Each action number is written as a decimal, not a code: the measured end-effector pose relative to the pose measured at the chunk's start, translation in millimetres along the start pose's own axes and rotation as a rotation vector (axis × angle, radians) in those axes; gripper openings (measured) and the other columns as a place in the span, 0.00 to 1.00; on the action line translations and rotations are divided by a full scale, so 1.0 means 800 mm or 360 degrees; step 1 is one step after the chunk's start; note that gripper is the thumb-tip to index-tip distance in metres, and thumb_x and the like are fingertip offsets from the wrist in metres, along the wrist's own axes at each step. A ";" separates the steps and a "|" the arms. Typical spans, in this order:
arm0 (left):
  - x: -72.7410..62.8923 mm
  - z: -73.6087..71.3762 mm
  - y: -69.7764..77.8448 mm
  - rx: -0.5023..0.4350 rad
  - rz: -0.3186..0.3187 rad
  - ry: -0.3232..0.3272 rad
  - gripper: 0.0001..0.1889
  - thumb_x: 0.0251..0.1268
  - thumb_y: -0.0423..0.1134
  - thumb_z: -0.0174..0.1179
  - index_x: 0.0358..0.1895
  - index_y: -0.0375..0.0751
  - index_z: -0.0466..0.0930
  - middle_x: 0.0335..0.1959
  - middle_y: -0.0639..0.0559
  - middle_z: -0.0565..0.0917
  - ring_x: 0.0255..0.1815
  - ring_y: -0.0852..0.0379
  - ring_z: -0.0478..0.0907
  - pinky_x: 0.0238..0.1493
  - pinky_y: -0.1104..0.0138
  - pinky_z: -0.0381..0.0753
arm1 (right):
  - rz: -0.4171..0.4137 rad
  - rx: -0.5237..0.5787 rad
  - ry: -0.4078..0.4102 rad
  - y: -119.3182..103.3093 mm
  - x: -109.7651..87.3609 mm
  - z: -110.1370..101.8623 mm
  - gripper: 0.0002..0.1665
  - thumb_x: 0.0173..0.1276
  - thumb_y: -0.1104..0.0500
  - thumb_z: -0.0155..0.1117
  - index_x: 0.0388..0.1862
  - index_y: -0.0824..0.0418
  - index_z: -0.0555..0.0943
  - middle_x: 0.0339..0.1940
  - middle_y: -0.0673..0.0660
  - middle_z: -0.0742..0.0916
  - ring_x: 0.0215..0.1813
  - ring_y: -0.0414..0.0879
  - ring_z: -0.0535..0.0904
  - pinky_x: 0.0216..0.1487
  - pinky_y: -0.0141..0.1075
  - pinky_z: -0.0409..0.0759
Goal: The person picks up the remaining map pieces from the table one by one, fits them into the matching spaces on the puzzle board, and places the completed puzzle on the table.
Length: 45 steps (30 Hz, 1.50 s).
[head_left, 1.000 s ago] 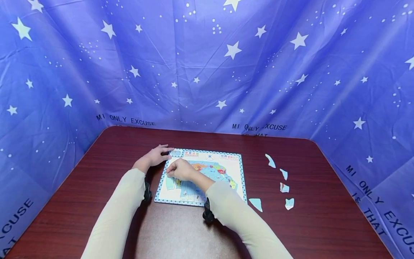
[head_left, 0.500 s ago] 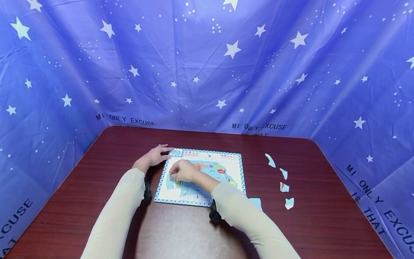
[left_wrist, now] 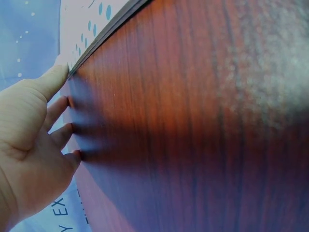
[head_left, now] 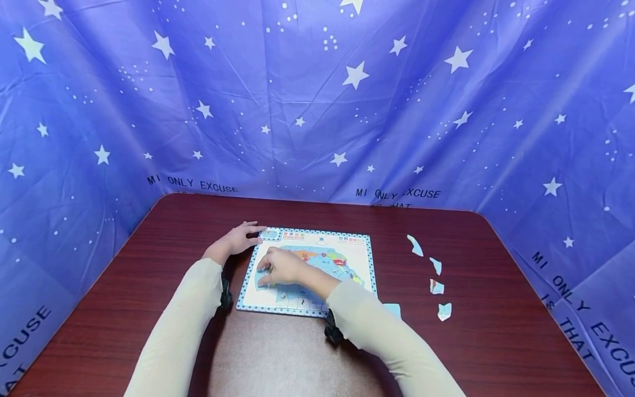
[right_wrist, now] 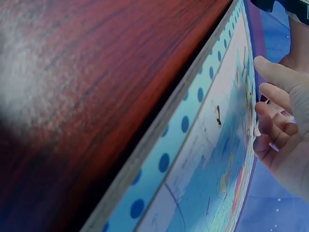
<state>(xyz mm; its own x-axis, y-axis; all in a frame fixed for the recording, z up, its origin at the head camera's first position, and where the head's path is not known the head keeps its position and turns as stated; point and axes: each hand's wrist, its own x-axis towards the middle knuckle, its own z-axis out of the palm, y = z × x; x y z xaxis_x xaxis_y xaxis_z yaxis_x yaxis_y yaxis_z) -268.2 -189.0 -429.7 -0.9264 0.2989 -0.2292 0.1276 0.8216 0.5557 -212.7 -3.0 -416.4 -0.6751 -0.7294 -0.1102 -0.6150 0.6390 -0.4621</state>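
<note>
A world-map jigsaw board (head_left: 324,241) lies flat on the table, its map partly filled with coloured pieces. My left hand (head_left: 240,238) rests at its upper left corner, fingers extended. In the left wrist view, the thumb of that hand (left_wrist: 38,125) meets the board's edge (left_wrist: 91,34) while the other fingers spread over the tabletop. Over the map's left side is my right hand (head_left: 285,266), thumb and forefinger apart at a pale blue puzzle piece (head_left: 260,287). In the right wrist view, the right hand's fingers (right_wrist: 263,137) bend loosely; their contact with the piece is unclear.
Loose puzzle pieces (head_left: 415,246) form a column right of the board. One larger pale blue piece (head_left: 393,310) sits near the lower right corner, partly behind the right sleeve (head_left: 377,331). A starry blue curtain (head_left: 317,110) surrounds the dark red table (head_left: 486,264).
My right hand has shifted slightly right and toward me, and its thumb and forefinger have spread from a pinch. The left hand stays still.
</note>
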 end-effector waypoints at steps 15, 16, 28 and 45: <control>-0.001 0.001 0.001 -0.0006 0.0006 0.0008 0.26 0.71 0.41 0.50 0.70 0.45 0.61 0.75 0.37 0.50 0.76 0.35 0.36 0.69 0.38 0.45 | -0.0011 -0.0141 -0.0063 0.000 0.007 0.007 0.31 0.54 0.41 0.70 0.55 0.52 0.81 0.39 0.50 0.79 0.30 0.35 0.72 0.28 0.23 0.69; -0.001 0.002 0.001 -0.0003 0.0004 0.0008 0.26 0.71 0.41 0.51 0.70 0.45 0.61 0.75 0.38 0.50 0.76 0.35 0.36 0.70 0.38 0.46 | -0.0020 -0.0151 -0.0068 0.000 0.008 0.008 0.31 0.54 0.41 0.70 0.56 0.52 0.81 0.38 0.50 0.79 0.30 0.35 0.71 0.28 0.23 0.69; 0.002 0.002 -0.001 0.0023 -0.0013 0.0019 0.26 0.71 0.43 0.51 0.70 0.46 0.61 0.75 0.38 0.50 0.76 0.35 0.36 0.70 0.39 0.47 | -0.0070 -0.0255 -0.0159 -0.001 0.013 0.005 0.30 0.57 0.41 0.68 0.57 0.50 0.80 0.28 0.48 0.77 0.27 0.37 0.67 0.26 0.25 0.64; -0.001 0.001 -0.001 0.0019 -0.0006 0.0014 0.26 0.71 0.43 0.50 0.71 0.46 0.61 0.75 0.38 0.50 0.76 0.35 0.36 0.69 0.38 0.47 | -0.0064 -0.0332 -0.0212 0.000 0.006 -0.001 0.30 0.58 0.40 0.66 0.59 0.47 0.78 0.31 0.46 0.76 0.33 0.37 0.68 0.27 0.26 0.66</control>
<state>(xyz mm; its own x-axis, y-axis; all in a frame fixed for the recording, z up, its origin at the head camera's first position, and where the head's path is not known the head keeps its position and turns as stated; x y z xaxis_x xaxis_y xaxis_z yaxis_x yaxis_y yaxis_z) -267.1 -189.2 -430.5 -0.9299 0.2916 -0.2242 0.1283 0.8284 0.5453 -216.3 -5.9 -416.1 -0.5972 -0.7721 -0.2172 -0.7204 0.6354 -0.2780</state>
